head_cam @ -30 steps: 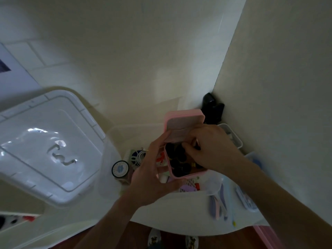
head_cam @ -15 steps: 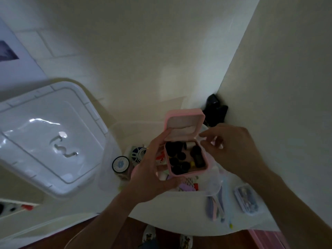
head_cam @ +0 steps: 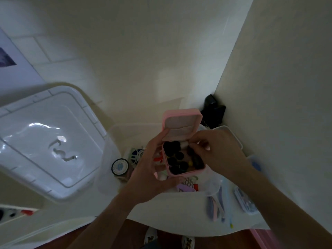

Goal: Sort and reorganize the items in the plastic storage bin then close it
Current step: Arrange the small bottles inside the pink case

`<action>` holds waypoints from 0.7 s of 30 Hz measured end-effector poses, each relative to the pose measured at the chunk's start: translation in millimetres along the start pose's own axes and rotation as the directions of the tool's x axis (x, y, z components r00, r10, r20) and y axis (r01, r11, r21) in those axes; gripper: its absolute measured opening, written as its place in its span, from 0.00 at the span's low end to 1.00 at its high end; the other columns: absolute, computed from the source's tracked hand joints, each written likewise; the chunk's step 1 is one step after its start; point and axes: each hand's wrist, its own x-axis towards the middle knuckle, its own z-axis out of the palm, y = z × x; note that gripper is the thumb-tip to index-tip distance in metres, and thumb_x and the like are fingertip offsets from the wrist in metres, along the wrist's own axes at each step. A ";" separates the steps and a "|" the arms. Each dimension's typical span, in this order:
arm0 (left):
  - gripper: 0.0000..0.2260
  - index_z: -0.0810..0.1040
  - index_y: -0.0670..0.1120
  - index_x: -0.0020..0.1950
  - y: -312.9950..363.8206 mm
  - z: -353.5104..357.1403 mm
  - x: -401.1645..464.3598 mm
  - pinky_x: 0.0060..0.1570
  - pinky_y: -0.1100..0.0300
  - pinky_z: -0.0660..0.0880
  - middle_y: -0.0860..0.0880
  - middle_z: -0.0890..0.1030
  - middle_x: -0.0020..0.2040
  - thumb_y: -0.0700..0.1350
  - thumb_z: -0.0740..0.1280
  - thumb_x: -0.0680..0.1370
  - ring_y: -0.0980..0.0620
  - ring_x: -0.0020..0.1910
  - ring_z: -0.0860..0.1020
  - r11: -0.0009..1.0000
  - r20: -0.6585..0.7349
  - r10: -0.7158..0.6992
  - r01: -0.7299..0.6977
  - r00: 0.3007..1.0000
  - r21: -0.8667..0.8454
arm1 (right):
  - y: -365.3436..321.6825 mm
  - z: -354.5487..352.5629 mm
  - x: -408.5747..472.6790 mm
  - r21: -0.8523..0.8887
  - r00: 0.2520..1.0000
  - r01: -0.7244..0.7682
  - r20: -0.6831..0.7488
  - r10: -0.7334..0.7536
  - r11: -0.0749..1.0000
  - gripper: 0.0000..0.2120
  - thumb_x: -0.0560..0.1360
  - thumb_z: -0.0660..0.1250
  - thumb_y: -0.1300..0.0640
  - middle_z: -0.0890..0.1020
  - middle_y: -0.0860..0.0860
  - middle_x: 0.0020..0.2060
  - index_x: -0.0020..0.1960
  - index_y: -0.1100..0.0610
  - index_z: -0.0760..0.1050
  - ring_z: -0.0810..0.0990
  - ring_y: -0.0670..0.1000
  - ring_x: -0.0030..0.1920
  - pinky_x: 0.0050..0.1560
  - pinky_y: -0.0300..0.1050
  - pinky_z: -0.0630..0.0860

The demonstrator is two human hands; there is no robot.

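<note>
Pink case (head_cam: pixel 181 123): one, lid up, many dark round bits
Left hand (head_cam: pixel 152 173): grasps case
Right hand (head_cam: pixel 213 153): pinches a white piece (head_cam: pixel 185 145)
Bin lid (head_cam: pixel 45 141): one, off
Writing: none legible

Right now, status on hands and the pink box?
Left hand grips open pink box. Right hand pinches something small at its rim. Storage bin open beneath, lid off to the left. Nothing in the way.

A black object (head_cam: pixel 213 112) sits in the corner where two cream walls (head_cam: pixel 134 51) meet. A white table (head_cam: pixel 179 212) carries the clutter, and dark wood floor (head_cam: pixel 125 234) shows past its near edge. Patterned shoes (head_cam: pixel 151 237) show on that floor. On the left wall hangs a white sheet with a dark picture (head_cam: pixel 5 59). Bottom left, a white shelf edge (head_cam: pixel 18 212) bears small red and black shapes, too blurred to identify.
</note>
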 end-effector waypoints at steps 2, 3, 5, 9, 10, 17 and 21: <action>0.49 0.54 0.51 0.81 0.1 0.7 -0.4 0.58 0.43 0.79 0.50 0.65 0.75 0.34 0.80 0.68 0.44 0.71 0.71 1.000 0.007 0.003 -0.003 1.000 0.004 | 0.8 2.7 1.8 -0.037 1.000 0.006 -0.002 -0.006 0.999 0.04 0.72 0.71 0.56 0.84 0.45 0.38 0.45 0.49 0.84 0.80 0.46 0.34 0.39 0.43 0.79; 0.50 0.55 0.51 0.80 0.6 1.2 -0.3 0.58 0.43 0.79 0.50 0.65 0.75 0.34 0.80 0.68 0.44 0.71 0.71 1.000 0.008 0.005 -0.005 1.000 0.002 | 0.7 3.4 2.3 -0.042 1.000 0.003 -0.006 -0.003 0.999 0.05 0.72 0.69 0.56 0.84 0.45 0.38 0.45 0.50 0.83 0.80 0.46 0.35 0.39 0.45 0.79; 0.49 0.55 0.52 0.80 1.4 1.8 -0.1 0.59 0.43 0.79 0.49 0.65 0.75 0.34 0.80 0.68 0.44 0.72 0.70 1.000 0.005 0.000 0.000 1.000 -0.004 | -1.9 3.6 1.7 -0.027 0.999 -0.003 -0.038 0.002 1.000 0.06 0.72 0.66 0.55 0.83 0.45 0.36 0.45 0.51 0.81 0.80 0.47 0.34 0.37 0.47 0.79; 0.49 0.55 0.52 0.80 2.4 2.6 1.8 0.60 0.46 0.79 0.51 0.64 0.75 0.36 0.80 0.69 0.47 0.72 0.70 1.000 0.007 0.002 -0.002 1.000 0.016 | -10.4 5.9 0.8 -0.173 0.998 -0.007 -0.062 -0.004 0.985 0.08 0.73 0.67 0.49 0.79 0.47 0.31 0.41 0.53 0.76 0.77 0.51 0.32 0.31 0.43 0.71; 0.49 0.55 0.52 0.80 2.2 3.0 2.0 0.59 0.47 0.79 0.52 0.64 0.75 0.37 0.80 0.69 0.47 0.72 0.70 1.000 0.006 0.001 -0.001 1.000 0.019 | -11.5 8.3 2.0 -0.216 0.999 -0.021 -0.036 0.014 0.976 0.08 0.74 0.66 0.48 0.79 0.48 0.33 0.41 0.53 0.75 0.77 0.51 0.34 0.32 0.43 0.69; 0.48 0.54 0.52 0.80 1.5 2.9 3.4 0.58 0.46 0.80 0.51 0.64 0.75 0.37 0.80 0.69 0.47 0.72 0.70 1.000 -0.010 -0.014 0.014 1.000 0.021 | -11.6 15.1 1.9 -0.074 0.994 -0.078 -0.083 0.072 0.994 0.07 0.69 0.72 0.55 0.79 0.45 0.37 0.43 0.52 0.75 0.70 0.48 0.39 0.33 0.39 0.64; 0.48 0.54 0.51 0.80 2.7 3.1 4.1 0.59 0.46 0.79 0.51 0.64 0.75 0.37 0.80 0.69 0.46 0.72 0.70 1.000 -0.001 -0.014 0.014 1.000 0.015 | -13.8 14.7 2.7 -0.033 0.995 -0.057 -0.078 0.054 0.998 0.09 0.67 0.74 0.57 0.75 0.41 0.36 0.43 0.52 0.75 0.71 0.47 0.39 0.33 0.34 0.64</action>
